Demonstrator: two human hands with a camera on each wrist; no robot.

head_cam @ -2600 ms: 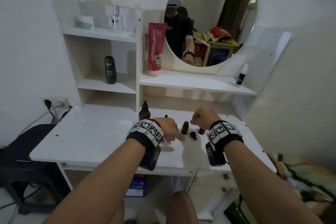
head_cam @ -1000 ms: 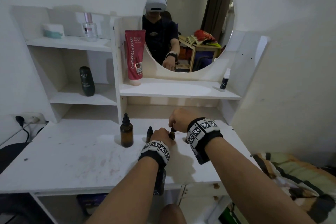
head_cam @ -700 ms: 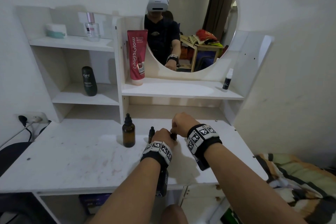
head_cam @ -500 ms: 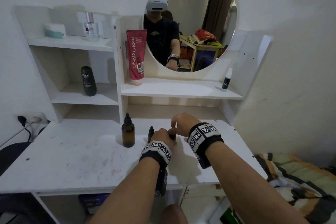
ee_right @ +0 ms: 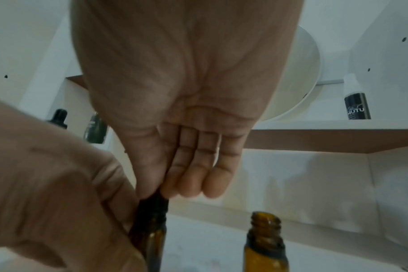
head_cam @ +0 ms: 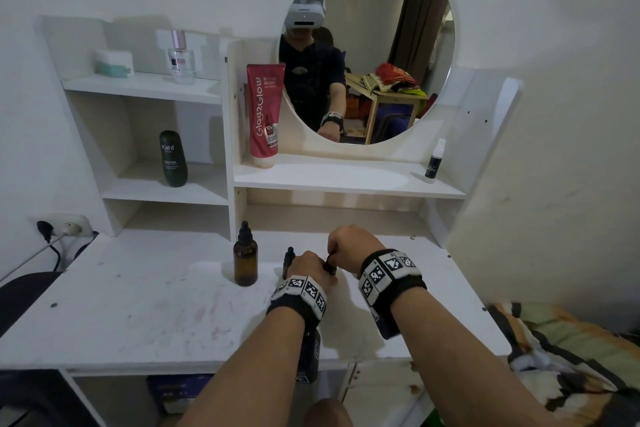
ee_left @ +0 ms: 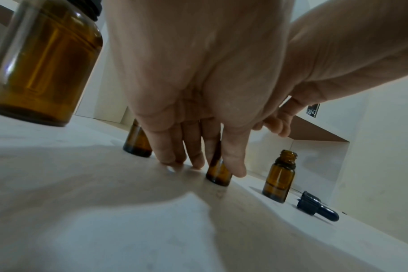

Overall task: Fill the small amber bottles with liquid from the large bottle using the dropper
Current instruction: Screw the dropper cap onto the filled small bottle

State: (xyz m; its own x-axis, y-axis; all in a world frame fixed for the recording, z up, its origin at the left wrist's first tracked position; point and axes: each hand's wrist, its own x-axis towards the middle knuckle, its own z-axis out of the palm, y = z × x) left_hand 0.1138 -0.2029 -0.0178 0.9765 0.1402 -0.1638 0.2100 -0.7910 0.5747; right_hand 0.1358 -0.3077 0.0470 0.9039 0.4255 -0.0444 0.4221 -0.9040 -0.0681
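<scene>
The large amber bottle (head_cam: 245,262) stands capped with its black dropper on the white desk (head_cam: 138,305), left of both hands. My left hand (ee_left: 203,165) grips a small amber bottle (ee_left: 218,173) standing on the desk. My right hand (ee_right: 161,193) pinches that bottle's black dropper cap (ee_right: 154,204) from above with thumb and fingers. A second small bottle (ee_left: 280,176) stands uncapped to the right, with its black dropper cap (ee_left: 317,206) lying beside it. A third small bottle (head_cam: 288,258), capped, stands just left of my left hand.
White shelves rise behind the desk with a red tube (head_cam: 265,114), a dark green bottle (head_cam: 172,159) and a small black spray bottle (head_cam: 434,163). A round mirror (head_cam: 398,28) hangs above. A bed with a patterned blanket (head_cam: 571,350) lies to the right.
Since 2.6 s ago both hands have come together on one small bottle, the left round its body and the right on its cap. In the last second they barely moved.
</scene>
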